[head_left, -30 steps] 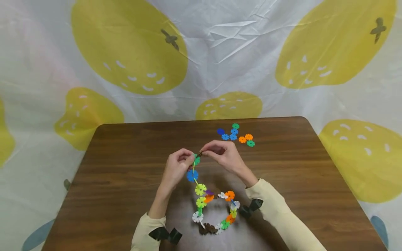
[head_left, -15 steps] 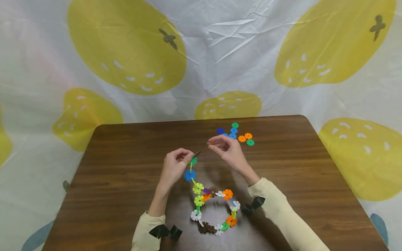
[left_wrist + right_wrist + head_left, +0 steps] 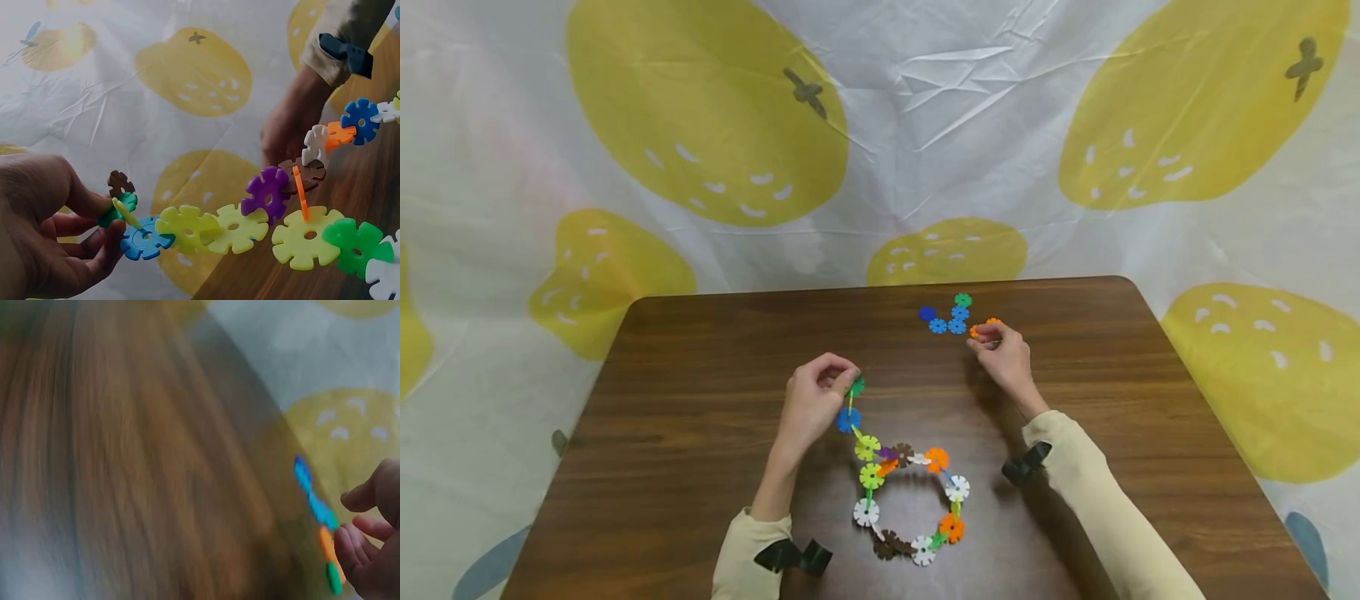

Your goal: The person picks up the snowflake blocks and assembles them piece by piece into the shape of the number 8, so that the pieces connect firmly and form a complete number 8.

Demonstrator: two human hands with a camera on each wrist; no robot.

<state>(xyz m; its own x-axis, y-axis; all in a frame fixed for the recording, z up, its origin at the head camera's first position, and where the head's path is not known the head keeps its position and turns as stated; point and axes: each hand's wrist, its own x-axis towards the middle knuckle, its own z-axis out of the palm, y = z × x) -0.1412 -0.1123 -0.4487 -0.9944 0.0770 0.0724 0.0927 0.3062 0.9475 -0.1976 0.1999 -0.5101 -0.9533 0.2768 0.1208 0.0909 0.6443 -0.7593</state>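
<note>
My left hand (image 3: 815, 398) pinches a green notched snowflake disc (image 3: 127, 202) between thumb and fingers, at the raised end of a chain of interlocking discs. A brown disc (image 3: 119, 182) is slotted into it and shows beyond my fingertips in the left wrist view. Below hang a blue disc (image 3: 848, 419) and a yellow-green disc (image 3: 867, 448), running into a ring of multicoloured discs on the table, with a white disc (image 3: 866, 512) at its left. My right hand (image 3: 1006, 360), thumb and fingers apart, reaches over the loose orange discs (image 3: 993, 322), partly covering them.
Several loose blue discs (image 3: 957, 326) lie near the table's far edge, with a green disc (image 3: 962, 300) behind them. The brown wooden table (image 3: 700, 433) ends at a curtain (image 3: 880, 125) printed with yellow fruit.
My right hand has let go of the brown disc at the chain's end and moved right and away to the loose orange discs. My left hand has shifted slightly left with the chain.
</note>
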